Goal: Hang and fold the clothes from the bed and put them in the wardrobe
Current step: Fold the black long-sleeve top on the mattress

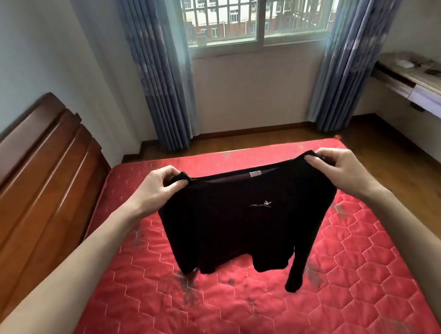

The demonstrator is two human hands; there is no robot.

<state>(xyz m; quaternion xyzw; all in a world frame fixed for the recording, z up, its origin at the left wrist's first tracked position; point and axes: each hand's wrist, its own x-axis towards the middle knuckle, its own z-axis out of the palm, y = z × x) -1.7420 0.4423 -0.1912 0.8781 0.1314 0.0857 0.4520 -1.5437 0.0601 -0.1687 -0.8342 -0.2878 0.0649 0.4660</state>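
In the head view, the left hand [162,186] and the right hand [338,167] each pinched a shoulder of the black top [246,218], stretching its neckline between them so that it hung in the air above the middle of the red bed [147,308], with one long sleeve [298,269] dangling lower on the right. With only the edges pinched, either shoulder could probably have slipped free and dropped the top in a heap. The loose sleeve might also have bunched underneath when it was laid down, spoiling the fold.
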